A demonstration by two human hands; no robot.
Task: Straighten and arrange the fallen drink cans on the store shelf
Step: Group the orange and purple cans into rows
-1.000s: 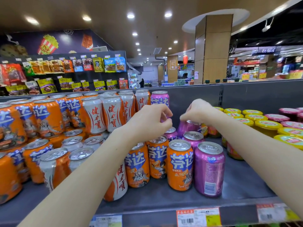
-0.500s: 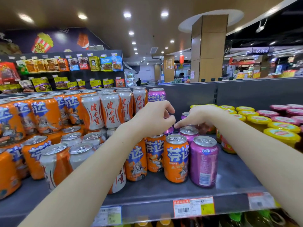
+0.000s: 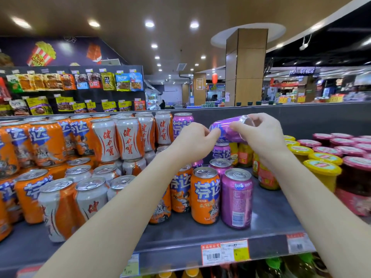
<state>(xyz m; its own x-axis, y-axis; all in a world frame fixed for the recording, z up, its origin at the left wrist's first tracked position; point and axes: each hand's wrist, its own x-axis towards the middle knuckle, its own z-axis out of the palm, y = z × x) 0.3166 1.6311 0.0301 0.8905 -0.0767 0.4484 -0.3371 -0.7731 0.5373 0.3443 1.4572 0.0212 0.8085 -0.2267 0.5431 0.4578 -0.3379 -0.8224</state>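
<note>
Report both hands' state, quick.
Left hand: closed, gripping one end of the sideways purple can.
Right hand: closed on the same can's other end, held above the shelf.

Grey shelf (image 3: 267,221) under upright cans (image 3: 204,195), lidded jars (image 3: 321,173).

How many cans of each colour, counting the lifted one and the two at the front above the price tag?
Purple: 2, the lifted purple can and the front purple can
Orange: 1, the front orange can
Total: 3
</note>
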